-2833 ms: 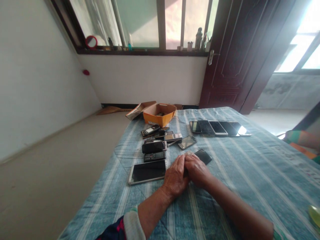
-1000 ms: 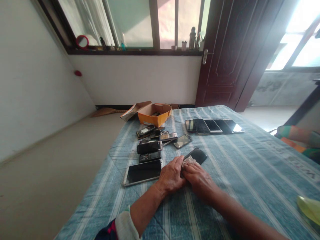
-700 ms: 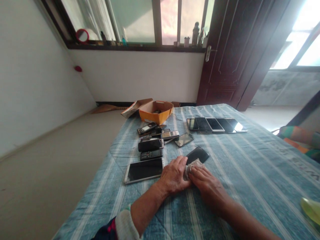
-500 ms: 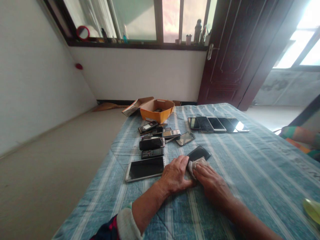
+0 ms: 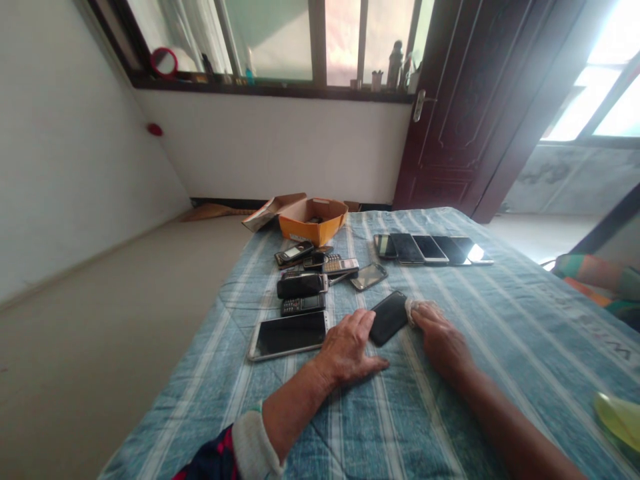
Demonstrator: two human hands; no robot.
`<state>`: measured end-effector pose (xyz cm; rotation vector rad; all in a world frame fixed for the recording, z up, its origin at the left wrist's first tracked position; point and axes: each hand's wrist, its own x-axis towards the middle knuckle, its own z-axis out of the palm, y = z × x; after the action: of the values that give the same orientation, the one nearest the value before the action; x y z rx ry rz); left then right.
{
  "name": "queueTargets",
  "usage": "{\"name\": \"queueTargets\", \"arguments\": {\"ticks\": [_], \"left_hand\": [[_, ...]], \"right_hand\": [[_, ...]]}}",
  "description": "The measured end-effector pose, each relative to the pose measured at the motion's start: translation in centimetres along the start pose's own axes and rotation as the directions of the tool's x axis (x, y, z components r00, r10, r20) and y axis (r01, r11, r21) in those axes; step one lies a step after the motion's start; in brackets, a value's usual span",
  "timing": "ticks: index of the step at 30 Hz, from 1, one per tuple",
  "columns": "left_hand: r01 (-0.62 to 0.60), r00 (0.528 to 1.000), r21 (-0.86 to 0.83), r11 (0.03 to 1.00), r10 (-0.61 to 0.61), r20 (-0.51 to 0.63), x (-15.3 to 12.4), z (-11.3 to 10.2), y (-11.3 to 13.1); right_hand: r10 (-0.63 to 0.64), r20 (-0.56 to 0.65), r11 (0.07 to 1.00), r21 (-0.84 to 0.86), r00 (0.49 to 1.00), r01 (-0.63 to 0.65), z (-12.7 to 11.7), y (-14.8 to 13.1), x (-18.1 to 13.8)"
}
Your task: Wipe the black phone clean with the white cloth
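A black smartphone (image 5: pixel 390 319) lies at a slant on the striped cloth in front of me. My left hand (image 5: pixel 347 347) rests at its left side, fingertips against the phone's edge and thumb stretched away, gripping nothing. Just past the phone's right edge, my right hand (image 5: pixel 443 337) has its fingers closed on a crumpled whitish cloth (image 5: pixel 412 311), mostly hidden beneath them. To the left of my left hand lies a larger white-framed smartphone (image 5: pixel 290 335), dark screen up.
Beyond are a keypad phone (image 5: pixel 303 305), a dark phone (image 5: pixel 301 285), a heap of older phones (image 5: pixel 340 267) and a grey phone (image 5: pixel 369 277). An open orange box (image 5: pixel 320 232) stands behind them. Several smartphones (image 5: pixel 430 249) form a row at the right. A yellow-green object (image 5: pixel 617 417) lies far right.
My right hand has slid right with the cloth, off the black smartphone, uncovering more of its dark surface. My left hand has stayed at the phone's left edge.
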<state>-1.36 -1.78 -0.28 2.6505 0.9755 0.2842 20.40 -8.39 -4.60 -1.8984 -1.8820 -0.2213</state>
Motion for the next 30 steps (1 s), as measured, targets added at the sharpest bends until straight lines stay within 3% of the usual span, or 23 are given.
{"name": "queueTargets", "arguments": {"ticks": [5,9,18,30], "left_hand": [[-0.003,1.000,-0.006,1.000,0.003,-0.002,0.1,0.0,0.0],[-0.006,1.000,-0.025,1.000,0.006,-0.014,0.1,0.1,-0.2],[-0.023,0.999,-0.001,1.000,0.023,-0.022,-0.1,0.2,-0.2],[0.003,1.000,-0.048,0.999,-0.003,0.010,0.1,-0.3,-0.1]], "right_hand": [[-0.030,-0.034,1.000,-0.005,0.999,0.029,0.3,-0.8,-0.3],[-0.159,-0.083,0.986,0.032,0.984,0.162,0.4,-2.1,-0.8],[-0.377,-0.068,0.908,0.172,0.924,0.383,0.2,-6.8,-1.6],[-0.389,-0.050,0.865,0.323,0.920,0.383,0.0,-7.8,1.2]]}}
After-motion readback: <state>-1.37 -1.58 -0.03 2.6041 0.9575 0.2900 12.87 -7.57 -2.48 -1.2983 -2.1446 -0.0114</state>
